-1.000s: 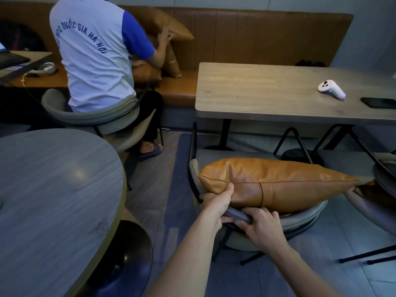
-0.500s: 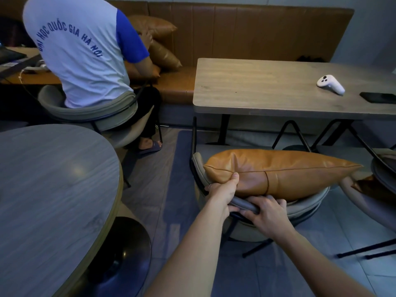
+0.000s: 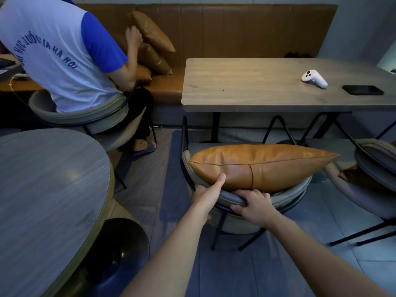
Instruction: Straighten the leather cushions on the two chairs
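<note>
The left hand (image 3: 206,195) presses its thumb on the long tan leather cushion (image 3: 259,165), which lies just beyond both hands, apparently atop the backrest of the grey padded chair (image 3: 285,196); the right hand (image 3: 252,205) curls around that backrest.

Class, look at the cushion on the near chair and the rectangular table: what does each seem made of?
Cushion: apparently tan leather or imitation leather, smooth with a soft sheen, piped seams and creases. Rectangular table: pale matte wood or wood-look laminate, showing grain lines, on dark, probably metal legs.
</note>
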